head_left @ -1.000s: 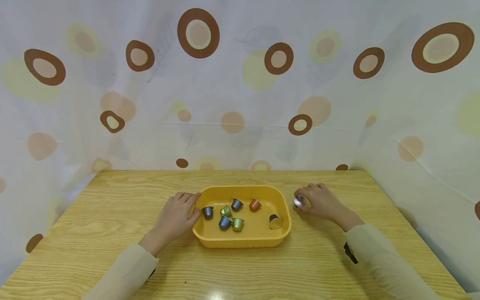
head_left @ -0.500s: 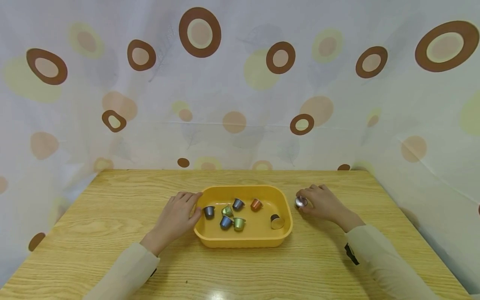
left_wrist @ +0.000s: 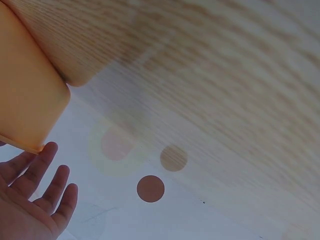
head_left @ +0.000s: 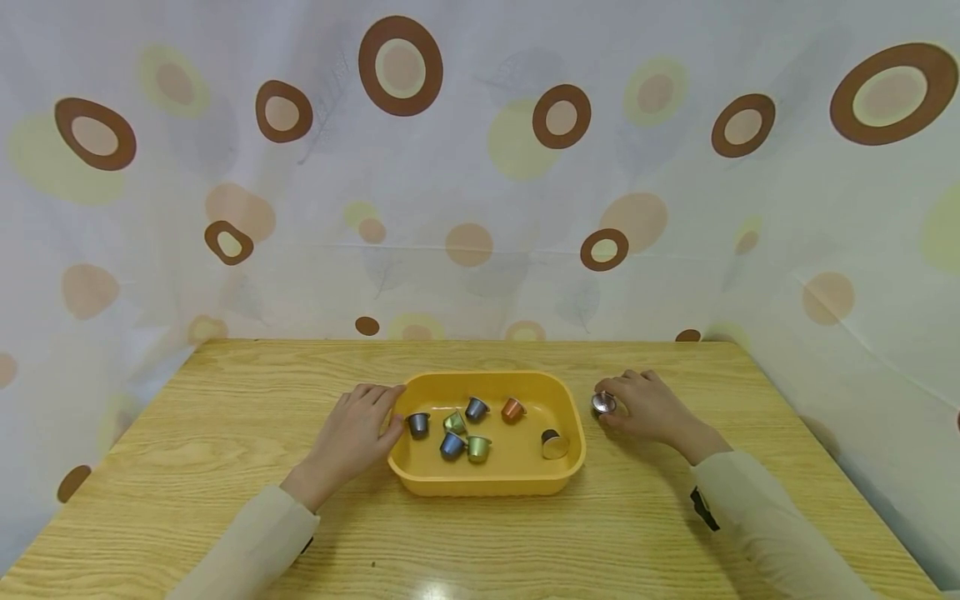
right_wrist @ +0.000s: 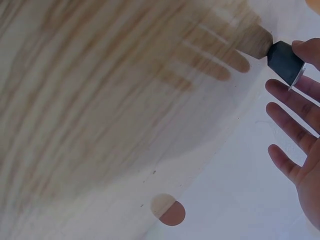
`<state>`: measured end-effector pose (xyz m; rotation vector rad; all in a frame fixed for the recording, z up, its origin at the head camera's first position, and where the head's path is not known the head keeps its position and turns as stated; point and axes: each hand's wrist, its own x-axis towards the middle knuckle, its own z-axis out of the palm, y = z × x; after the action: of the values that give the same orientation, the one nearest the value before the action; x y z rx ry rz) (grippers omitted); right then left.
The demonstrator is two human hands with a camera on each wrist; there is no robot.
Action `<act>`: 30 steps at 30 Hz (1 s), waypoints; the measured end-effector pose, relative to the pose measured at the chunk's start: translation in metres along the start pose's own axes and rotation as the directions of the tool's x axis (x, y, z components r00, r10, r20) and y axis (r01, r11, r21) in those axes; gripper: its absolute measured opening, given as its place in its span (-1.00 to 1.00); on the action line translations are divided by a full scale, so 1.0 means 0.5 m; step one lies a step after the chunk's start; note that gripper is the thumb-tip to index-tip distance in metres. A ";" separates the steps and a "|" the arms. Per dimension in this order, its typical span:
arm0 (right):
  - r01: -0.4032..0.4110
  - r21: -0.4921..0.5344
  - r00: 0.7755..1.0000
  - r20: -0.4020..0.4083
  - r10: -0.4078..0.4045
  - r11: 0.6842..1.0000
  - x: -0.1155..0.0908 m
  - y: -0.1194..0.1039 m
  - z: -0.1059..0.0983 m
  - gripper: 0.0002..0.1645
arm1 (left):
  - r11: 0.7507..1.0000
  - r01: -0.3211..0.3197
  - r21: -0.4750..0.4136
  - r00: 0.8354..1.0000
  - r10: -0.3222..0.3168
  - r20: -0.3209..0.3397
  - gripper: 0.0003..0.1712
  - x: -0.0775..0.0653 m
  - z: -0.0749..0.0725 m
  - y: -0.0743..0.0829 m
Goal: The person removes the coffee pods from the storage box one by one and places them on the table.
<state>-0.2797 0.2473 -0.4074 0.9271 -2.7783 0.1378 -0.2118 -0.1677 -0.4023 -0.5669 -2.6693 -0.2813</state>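
Observation:
My right hand [head_left: 647, 408] is beside the right end of a yellow plastic tub [head_left: 487, 480]. Its thumb and forefinger pinch a dark coffee capsule [right_wrist: 285, 61] whose silver lid [head_left: 603, 403] faces up; the narrow end meets the tabletop. The other fingers spread free in the right wrist view. At the tub's left end, my left hand [head_left: 352, 437] touches the rim with its fingertips, fingers nearly straight. Inside the tub lie several capsules: a dark grey one [head_left: 418, 425], a blue one [head_left: 452, 446], a light green one [head_left: 477, 449], an orange one [head_left: 513, 409] and others.
A wood-grain table [head_left: 487, 542] carries everything. Behind it and along both sides hangs a pale curtain [head_left: 480, 167] printed with brown rings and dots. The black capsule with a gold lid [head_left: 555, 447] lies near the tub's right end.
The capsule in my right hand has tipped a little, so its silver lid shows flatter and more level. Both hands stay nearly where they were; the whole head view has shifted slightly.

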 end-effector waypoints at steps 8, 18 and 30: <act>-0.019 -0.004 1.000 0.012 0.019 1.000 0.000 0.000 -0.002 -0.58 | 1.000 -0.004 0.003 1.000 0.004 0.000 -0.55 0.000 0.000 0.000; -0.027 0.020 1.000 0.014 0.027 0.999 0.002 -0.006 -0.017 -0.51 | 1.000 -0.011 0.005 1.000 0.011 -0.002 -0.55 0.000 -0.001 0.001; 0.042 -0.015 0.998 -0.053 -0.043 0.999 0.013 -0.018 -0.040 -0.60 | 1.000 -0.006 0.001 1.000 0.006 -0.001 -0.54 0.000 0.001 -0.002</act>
<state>-0.2760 0.2393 -0.3864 0.9643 -2.7057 0.1345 -0.2124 -0.1684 -0.4029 -0.5736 -2.6661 -0.2785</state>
